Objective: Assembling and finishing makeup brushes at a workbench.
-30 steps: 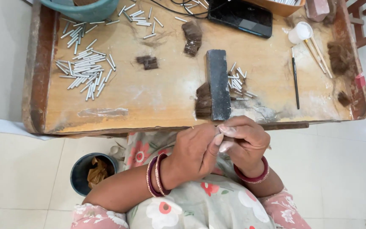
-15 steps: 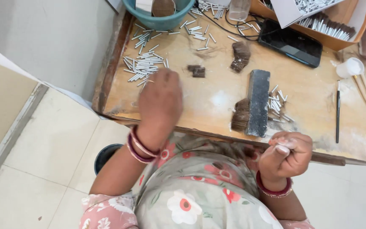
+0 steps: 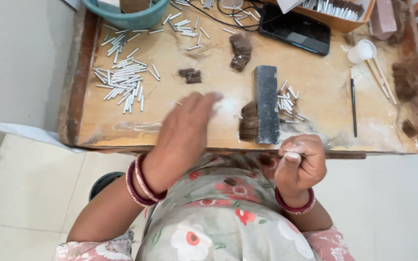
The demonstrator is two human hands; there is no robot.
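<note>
seen from above, the left hand [image 3: 187,126] hovers blurred and loosely open, empty, over the wooden worktop [image 3: 146,128] between scattered white sticks [image 3: 122,79] and a dark block [image 3: 266,104], while the right hand [image 3: 300,164] is fisted, grip contents unclear.

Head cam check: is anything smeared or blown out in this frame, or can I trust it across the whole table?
Head view: the left hand is motion-blurred over the wooden table, fingertips smeared; the right hand, a closed fist, is sharp, as are the white tubes and dark block. Lighting is soft and even with faint shadows, and the floor at lower right looks washed out. Table edges bow slightly from the wide lens.
</note>
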